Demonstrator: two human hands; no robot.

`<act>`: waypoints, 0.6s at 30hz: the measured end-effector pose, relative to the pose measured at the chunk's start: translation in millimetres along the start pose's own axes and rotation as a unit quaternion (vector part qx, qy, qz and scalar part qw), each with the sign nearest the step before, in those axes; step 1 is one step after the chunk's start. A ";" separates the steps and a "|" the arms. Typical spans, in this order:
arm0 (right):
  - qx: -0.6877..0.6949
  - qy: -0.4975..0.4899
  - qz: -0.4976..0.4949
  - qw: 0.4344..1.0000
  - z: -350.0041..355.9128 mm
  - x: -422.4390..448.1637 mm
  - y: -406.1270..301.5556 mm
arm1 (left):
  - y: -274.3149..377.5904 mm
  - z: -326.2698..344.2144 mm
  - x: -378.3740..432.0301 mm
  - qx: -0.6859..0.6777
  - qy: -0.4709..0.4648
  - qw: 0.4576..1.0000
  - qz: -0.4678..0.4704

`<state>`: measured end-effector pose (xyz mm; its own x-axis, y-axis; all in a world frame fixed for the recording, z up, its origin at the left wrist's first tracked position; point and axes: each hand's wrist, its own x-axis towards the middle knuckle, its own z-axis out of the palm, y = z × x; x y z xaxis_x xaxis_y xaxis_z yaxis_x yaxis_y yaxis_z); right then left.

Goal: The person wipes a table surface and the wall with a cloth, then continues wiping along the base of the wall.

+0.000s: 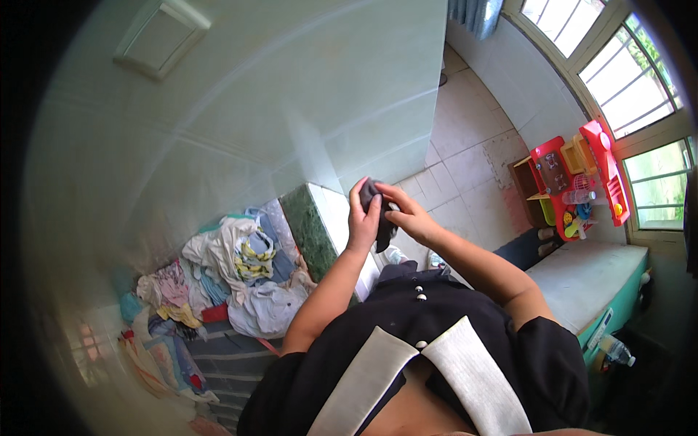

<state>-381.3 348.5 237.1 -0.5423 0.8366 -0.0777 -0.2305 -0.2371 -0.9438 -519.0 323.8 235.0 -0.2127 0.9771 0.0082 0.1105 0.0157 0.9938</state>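
Both hands meet in front of my body around a small dark cloth item [385, 235], perhaps a sock; its exact kind is hard to tell. My left hand [362, 218] grips it from the left, thumb pressed on its near face. From the right, my right hand [410, 214] holds it with the fingers over the top and the thumb at its side. A small white patch shows by the right fingers. The lower end of the cloth hangs free below the hands. Left of my forearm lies a heap of crumpled clothes [218, 272] in mixed colours.
A green marble-edged ledge [311, 231] stands between the clothes and my legs. At the right are a red toy kitchen [553, 163], a white-topped counter [589, 272] and a plastic bottle [616, 350]. Tiled floor [463, 125] stretches ahead beside a pale wall [262, 98]; barred windows [627, 82] line the right.
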 end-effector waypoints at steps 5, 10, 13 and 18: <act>-0.070 -0.002 -0.098 0.993 -45.2 -15.8 15.5 | 25.7 0.6 38.6 0.105 0.036 0.992 0.066; 0.041 0.166 0.075 0.982 -107.9 -58.5 17.9 | 211.8 8.3 109.1 0.402 0.073 0.828 0.384; 0.002 0.253 0.135 0.958 -140.5 -84.4 30.6 | 274.6 13.9 145.7 0.474 0.094 0.732 0.479; 0.026 0.287 0.159 0.944 -170.2 -99.9 42.3 | 354.6 36.1 183.7 0.576 0.156 0.580 0.555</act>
<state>-199.4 338.9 150.2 -0.0676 0.8450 -0.5305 -0.1773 -0.5334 -0.8270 -483.8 516.5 584.9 0.4635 0.4386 0.7699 0.8846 -0.2791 -0.3736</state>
